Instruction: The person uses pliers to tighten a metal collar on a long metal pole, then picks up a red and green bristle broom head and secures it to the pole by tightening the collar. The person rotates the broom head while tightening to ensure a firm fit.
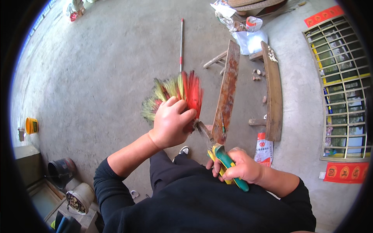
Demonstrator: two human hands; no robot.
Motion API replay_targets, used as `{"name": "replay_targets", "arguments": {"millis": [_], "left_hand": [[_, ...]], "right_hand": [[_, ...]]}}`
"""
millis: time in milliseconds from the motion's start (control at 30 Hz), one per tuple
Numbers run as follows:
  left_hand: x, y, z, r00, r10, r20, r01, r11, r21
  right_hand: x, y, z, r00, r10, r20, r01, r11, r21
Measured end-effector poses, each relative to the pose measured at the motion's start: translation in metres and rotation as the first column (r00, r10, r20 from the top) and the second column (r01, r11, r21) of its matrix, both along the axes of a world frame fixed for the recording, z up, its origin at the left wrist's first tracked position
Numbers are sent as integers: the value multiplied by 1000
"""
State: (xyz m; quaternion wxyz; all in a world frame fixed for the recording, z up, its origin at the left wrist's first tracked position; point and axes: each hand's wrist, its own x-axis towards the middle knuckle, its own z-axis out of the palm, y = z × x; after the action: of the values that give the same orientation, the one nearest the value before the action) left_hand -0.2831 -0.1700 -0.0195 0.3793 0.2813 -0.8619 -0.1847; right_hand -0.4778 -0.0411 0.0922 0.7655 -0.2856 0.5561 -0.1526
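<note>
My left hand [172,123] grips a broom head with red and yellow-green bristles [193,90]. The bristles fan out ahead of the knuckles, while the fist hides much of the base. In my right hand [243,166] are long-nose pliers [223,158] with green and yellow handles. Their metal jaws reach the base of the broom head beside my left fist; what lies between the tips cannot be made out. Beyond the bristles a silver pole with red bands [181,43] lies along the concrete floor, its near end hidden behind them.
To the right stands a narrow, worn wooden bench [228,84] with a thin screwdriver [223,128] on it. Past it is a second wooden bench [273,96], near a printed sack [263,148] and a barred window [344,87]. Buckets [31,125] [83,198] stand at the left.
</note>
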Motion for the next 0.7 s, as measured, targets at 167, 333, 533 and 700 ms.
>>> {"name": "replay_targets", "arguments": {"millis": [167, 333, 533, 700], "left_hand": [[3, 0, 12, 999, -41, -28, 40, 999, -22], [6, -2, 21, 999, -52, -17, 52, 999, -5], [0, -3, 29, 992, 80, -102, -80, 997, 4], [5, -6, 33, 999, 10, 52, -10, 1000, 16]], "right_hand": [[4, 7, 5, 990, 76, -119, -96, 980, -175], [5, 11, 4, 976, 136, -171, -190, 915, -356], [7, 11, 14, 998, 41, -41, -48, 982, -183], [7, 11, 13, 1000, 24, -20, -25, 998, -50]]}}
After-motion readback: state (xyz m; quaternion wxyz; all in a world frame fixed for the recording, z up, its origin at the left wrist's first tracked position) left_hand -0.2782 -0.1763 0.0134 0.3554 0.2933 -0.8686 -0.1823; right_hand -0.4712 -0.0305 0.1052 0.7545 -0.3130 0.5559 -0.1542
